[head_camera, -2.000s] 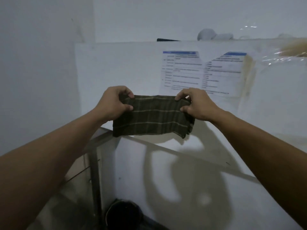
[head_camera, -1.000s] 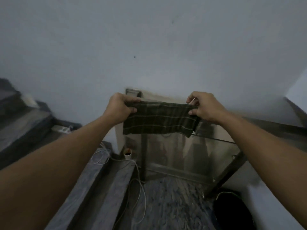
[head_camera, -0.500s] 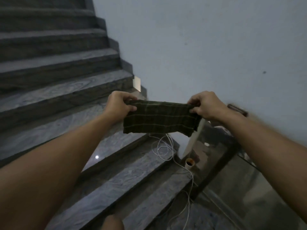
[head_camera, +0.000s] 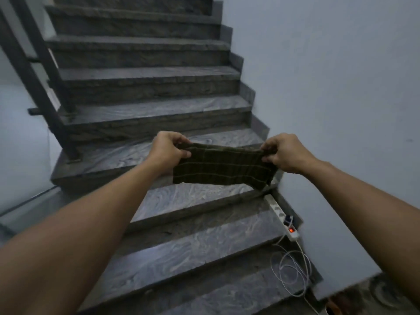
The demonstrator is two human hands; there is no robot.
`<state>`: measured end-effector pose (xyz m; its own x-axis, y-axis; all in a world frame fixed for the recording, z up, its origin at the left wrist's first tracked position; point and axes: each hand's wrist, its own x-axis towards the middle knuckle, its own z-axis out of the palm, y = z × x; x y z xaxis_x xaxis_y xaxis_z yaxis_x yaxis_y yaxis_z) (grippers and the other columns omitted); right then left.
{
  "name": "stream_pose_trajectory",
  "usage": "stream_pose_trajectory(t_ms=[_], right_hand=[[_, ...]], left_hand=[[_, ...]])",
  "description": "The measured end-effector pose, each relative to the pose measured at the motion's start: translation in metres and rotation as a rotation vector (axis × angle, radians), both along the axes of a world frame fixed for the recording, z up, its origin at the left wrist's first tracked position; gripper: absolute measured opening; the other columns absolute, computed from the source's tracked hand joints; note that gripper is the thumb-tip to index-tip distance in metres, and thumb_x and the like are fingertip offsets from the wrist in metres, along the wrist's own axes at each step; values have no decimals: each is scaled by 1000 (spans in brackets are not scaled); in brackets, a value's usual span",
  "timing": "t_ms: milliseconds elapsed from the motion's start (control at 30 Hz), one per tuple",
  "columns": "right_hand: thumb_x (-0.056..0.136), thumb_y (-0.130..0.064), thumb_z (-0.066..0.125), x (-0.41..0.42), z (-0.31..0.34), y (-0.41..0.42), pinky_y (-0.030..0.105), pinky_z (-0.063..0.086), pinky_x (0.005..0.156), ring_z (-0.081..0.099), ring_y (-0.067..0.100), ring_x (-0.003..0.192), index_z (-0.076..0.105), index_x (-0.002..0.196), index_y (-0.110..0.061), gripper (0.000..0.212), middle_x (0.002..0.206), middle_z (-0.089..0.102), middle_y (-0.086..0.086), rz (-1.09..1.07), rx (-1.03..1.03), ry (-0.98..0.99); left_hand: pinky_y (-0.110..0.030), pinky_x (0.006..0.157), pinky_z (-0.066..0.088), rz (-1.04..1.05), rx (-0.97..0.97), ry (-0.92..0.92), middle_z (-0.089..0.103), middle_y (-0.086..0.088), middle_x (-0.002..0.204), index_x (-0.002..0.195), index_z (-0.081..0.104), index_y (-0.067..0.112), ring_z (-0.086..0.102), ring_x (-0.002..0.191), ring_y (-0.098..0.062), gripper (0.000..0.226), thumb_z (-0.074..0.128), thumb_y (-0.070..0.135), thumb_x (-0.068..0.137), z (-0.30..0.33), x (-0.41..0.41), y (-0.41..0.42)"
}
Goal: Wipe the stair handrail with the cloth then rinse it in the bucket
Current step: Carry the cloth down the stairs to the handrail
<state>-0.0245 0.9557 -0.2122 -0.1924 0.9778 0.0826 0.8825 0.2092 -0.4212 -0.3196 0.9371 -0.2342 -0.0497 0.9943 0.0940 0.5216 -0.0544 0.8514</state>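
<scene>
Facing stairs [head_camera: 150, 142] squarely now; left hand [head_camera: 167, 151], right hand [head_camera: 285, 153] still pinching cloth [head_camera: 221, 167] taut.

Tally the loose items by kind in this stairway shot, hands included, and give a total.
Hands: 2, left hand and right hand, both gripping the cloth
Cloth: 1, dark green striped cloth
Power strip: 1, white power strip beside the wall
Cable: 1, white cable coiled on the steps
Total: 5

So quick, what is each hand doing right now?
Left hand: closed, gripping the left end of the cloth.
Right hand: closed, gripping the cloth's right end.
</scene>
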Motion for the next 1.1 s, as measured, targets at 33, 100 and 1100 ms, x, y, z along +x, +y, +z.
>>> stream_pose_trajectory(t_ms=[33,100,1100], right_hand=[[79,-8,73,-12,11,16,31,53,81,62,18,87,73,101,-14,23,95,68,4,17,-1,4],[77,-10,75,-34,31,47,37,55,86,65,20,90,74,100,-16,24,97,71,6,43,6,10],[84,-2,65,-308,342,459,36,57,79,64,24,91,71,100,-6,17,103,67,13,487,236,-76]], left_hand=[[-27,73,57,30,7,11,66,2,89,88,66,24,65,85,-11,23,73,5,78,12,-13,11],[-25,68,55,71,12,24,66,1,89,84,65,25,65,86,-13,23,73,5,78,35,-35,31],[-28,71,55,542,122,139,67,-5,86,82,67,15,65,83,-16,9,73,10,79,347,-270,332]])
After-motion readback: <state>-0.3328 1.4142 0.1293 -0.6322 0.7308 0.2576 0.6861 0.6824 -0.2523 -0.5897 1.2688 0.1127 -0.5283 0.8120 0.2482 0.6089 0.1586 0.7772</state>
